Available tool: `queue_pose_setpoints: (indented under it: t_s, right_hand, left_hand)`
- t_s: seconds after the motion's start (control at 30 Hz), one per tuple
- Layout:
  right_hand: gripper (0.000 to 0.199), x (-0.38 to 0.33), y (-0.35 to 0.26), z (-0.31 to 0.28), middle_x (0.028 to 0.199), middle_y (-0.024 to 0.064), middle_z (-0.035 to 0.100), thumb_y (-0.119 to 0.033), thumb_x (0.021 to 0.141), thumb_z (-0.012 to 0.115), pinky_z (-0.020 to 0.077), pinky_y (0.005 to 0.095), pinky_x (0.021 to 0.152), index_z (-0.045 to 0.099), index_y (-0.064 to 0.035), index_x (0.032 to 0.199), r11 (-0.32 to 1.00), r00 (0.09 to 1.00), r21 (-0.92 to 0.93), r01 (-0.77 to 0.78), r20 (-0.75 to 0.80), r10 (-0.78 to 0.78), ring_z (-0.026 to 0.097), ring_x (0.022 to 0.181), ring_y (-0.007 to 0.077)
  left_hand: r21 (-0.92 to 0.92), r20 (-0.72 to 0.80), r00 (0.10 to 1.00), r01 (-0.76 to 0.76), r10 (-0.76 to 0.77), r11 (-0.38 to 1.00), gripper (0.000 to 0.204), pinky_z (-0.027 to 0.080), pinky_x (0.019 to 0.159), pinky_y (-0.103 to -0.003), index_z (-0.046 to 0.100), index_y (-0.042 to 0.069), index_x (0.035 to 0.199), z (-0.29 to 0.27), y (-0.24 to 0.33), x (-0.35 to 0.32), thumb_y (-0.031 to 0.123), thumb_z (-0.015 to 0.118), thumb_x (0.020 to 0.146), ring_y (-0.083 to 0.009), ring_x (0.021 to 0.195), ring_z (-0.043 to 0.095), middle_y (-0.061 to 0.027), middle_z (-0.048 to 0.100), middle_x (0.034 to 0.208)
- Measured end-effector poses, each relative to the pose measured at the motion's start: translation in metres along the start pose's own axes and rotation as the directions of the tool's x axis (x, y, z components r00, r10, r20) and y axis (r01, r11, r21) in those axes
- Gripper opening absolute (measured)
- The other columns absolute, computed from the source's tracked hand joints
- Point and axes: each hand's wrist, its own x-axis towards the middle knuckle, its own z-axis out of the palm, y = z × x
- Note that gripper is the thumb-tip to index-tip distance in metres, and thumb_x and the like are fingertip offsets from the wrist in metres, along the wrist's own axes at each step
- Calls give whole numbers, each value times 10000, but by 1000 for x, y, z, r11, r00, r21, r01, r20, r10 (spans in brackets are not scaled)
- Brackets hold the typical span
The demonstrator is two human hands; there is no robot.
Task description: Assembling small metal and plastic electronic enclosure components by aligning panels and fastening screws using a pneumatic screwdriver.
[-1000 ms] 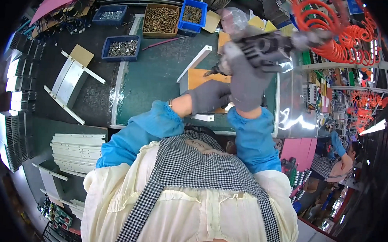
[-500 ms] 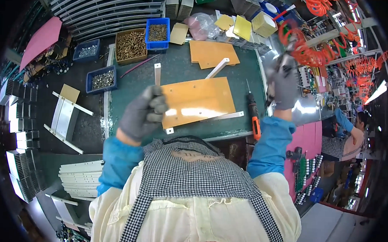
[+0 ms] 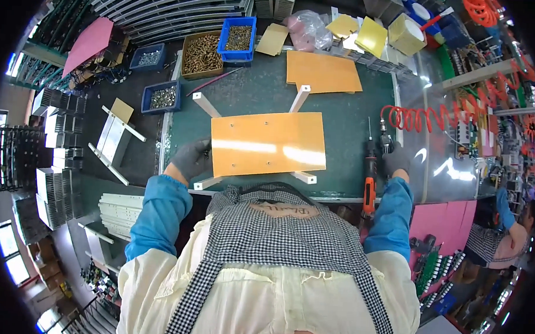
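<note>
An orange rectangular board (image 3: 268, 142) with small screws in its face lies across white bars (image 3: 300, 98) that jut out past its far and near edges. My left hand (image 3: 190, 159), in a grey glove, is at the board's left edge, fingers curled against it. On the right, my gloved right hand (image 3: 395, 159) is closed around the lower part of a metallic air tool (image 3: 386, 137), which has a red coiled hose (image 3: 422, 119) at its far end. Just left of that hand lies a black and orange power screwdriver (image 3: 370, 180), its thin bit pointing away from me.
Beyond the board lie more orange sheets (image 3: 325, 73). Screws fill a cardboard box (image 3: 186, 44) and a blue bin (image 3: 239, 21) at the back left; another blue bin (image 3: 161, 110) holds metal parts. Left of the table lies a frame of white bars (image 3: 115, 137). A co-worker sits far right.
My right hand has come down toward me with the air tool, beside the power screwdriver. The board has turned slightly and sits straighter. My left hand has moved down along its left edge.
</note>
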Motion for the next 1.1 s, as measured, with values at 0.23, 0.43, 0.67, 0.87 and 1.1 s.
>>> queue_pose_setpoints:
  t_s: [0.23,0.43,0.67,0.87,1.1]
  right_hand:
    - [582,-35,-107,-45,1149,97,641,-335,839,695,486,323,839,536,-66,1329,538,785,843,2,332,-524,594,988,178]
    - [627,-60,-191,8,1305,117,575,-317,916,633,441,296,987,411,-40,1433,368,280,929,-40,364,-888,557,1145,178]
    - [495,-70,-206,12,1224,104,618,-332,944,608,518,303,890,506,-35,1328,382,119,683,-623,566,-816,612,1047,158]
    - [405,-73,-205,27,1122,91,655,-317,959,591,547,304,820,559,-43,1256,260,156,681,-685,486,-860,635,946,126]
    - [402,-47,-231,-12,1108,79,660,-249,932,628,553,322,817,551,-46,1271,-77,304,968,-239,-1,-953,646,933,148]
  left_hand:
    - [-119,125,991,-36,51,992,286,552,761,-393,672,136,1109,70,-170,-7,333,576,926,-267,906,686,-103,708,1051]
    - [-452,172,962,267,-211,851,282,550,776,-386,665,124,1126,60,-131,20,309,585,929,-252,910,681,-101,702,1064]
    - [-736,305,860,485,-409,472,280,548,793,-378,657,109,1145,43,-85,30,282,595,933,-235,915,676,-99,694,1079]
    - [-841,448,766,537,-461,75,281,547,808,-371,650,97,1161,27,-37,32,259,603,937,-221,919,671,-98,688,1092]
    - [-938,325,914,280,-242,-203,409,543,875,-395,556,53,1282,-22,-5,112,321,528,975,-238,1037,638,-130,615,1224]
